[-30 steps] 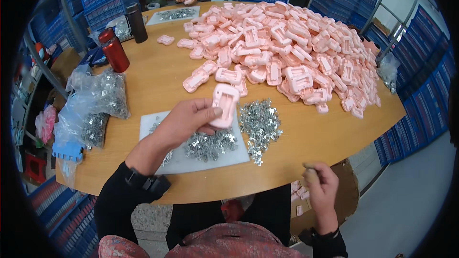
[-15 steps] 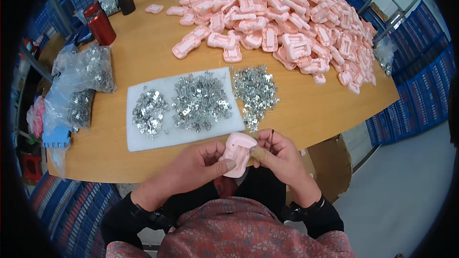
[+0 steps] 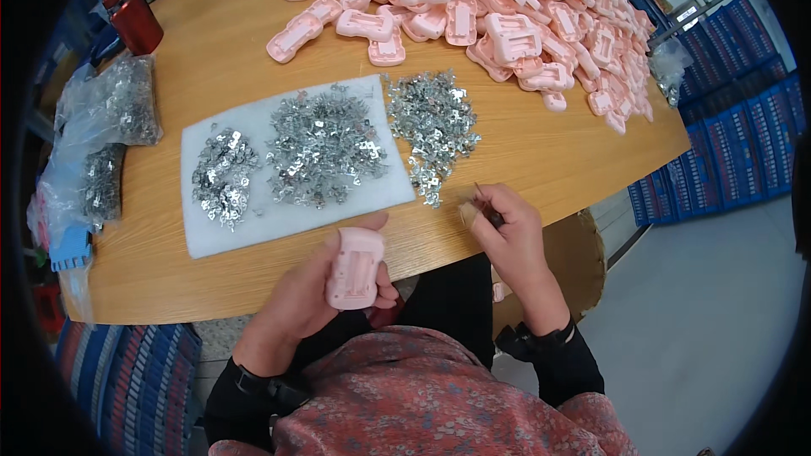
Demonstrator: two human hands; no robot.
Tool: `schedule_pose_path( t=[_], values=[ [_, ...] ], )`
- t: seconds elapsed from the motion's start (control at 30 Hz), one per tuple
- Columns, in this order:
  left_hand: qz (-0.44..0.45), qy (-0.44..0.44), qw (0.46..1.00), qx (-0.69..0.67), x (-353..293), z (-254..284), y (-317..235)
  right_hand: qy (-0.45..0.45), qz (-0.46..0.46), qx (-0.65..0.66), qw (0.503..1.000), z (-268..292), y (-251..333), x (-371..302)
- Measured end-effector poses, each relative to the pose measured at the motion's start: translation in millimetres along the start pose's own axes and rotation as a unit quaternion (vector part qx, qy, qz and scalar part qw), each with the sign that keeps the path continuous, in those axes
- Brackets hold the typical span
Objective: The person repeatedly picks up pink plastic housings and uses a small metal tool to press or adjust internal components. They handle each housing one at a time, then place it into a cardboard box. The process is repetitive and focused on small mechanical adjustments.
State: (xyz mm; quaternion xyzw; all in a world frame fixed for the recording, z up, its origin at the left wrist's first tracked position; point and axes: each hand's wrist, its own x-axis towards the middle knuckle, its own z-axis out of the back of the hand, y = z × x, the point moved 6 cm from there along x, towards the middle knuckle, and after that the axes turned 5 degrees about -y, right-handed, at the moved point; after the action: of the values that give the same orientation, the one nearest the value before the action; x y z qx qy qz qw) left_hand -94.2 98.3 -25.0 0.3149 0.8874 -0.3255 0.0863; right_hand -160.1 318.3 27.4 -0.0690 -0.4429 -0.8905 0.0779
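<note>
A pink plastic casing (image 3: 356,270) with a recessed compartment lies in my left hand (image 3: 308,287), fingers wrapped round its sides and its hollow face up. It is held just over the table's front edge. To the right and apart from it, my right hand (image 3: 511,232) is closed with fingers pinched on a thin dark tool (image 3: 494,217), mostly hidden by the fingers. Beyond that hand lies a loose heap of small silvery metal clips (image 3: 432,122). Two more heaps, a large pile of clips (image 3: 325,152) and a smaller pile of clips (image 3: 224,177), rest on a white foam sheet (image 3: 287,232).
A big mound of pink casings (image 3: 524,8) covers the far right of the wooden table (image 3: 583,165). Clear bags of metal parts (image 3: 127,105), a blue plastic piece (image 3: 71,249) and a red flask (image 3: 133,21) stand left. Blue crates (image 3: 726,148) are stacked right.
My hands have moved apart: the left has drawn the casing leftward, and the right has let go of the casing and shifted right with the thin tool. The whole view has shifted a little.
</note>
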Motion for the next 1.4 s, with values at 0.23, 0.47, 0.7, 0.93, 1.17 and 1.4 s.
schedule_pose_path(
  t=[0.23,0.47,0.7,0.93,1.17,1.4],
  values=[
    [-0.043,-0.003,0.997,-0.059,4,4,-4,-0.004,0.059,-0.122,0.991,-22,11,6],
    [-0.04,-0.009,0.999,-0.036,6,2,-5,-0.036,0.01,-0.121,0.992,-10,-9,5],
    [-0.041,-0.1,0.993,0.046,9,-11,-12,0.007,0.097,-0.033,0.995,-10,27,-2],
    [-0.09,-0.094,0.989,0.075,16,-21,-17,0.091,0.226,-0.012,0.97,-26,66,-7],
    [-0.122,-0.113,0.984,0.057,19,-8,-15,0.094,0.117,0.052,0.987,-36,63,-5],
    [-0.148,-0.126,0.979,0.059,20,-7,-18,0.139,-0.098,0.249,0.954,-58,41,-14]
  ],
)
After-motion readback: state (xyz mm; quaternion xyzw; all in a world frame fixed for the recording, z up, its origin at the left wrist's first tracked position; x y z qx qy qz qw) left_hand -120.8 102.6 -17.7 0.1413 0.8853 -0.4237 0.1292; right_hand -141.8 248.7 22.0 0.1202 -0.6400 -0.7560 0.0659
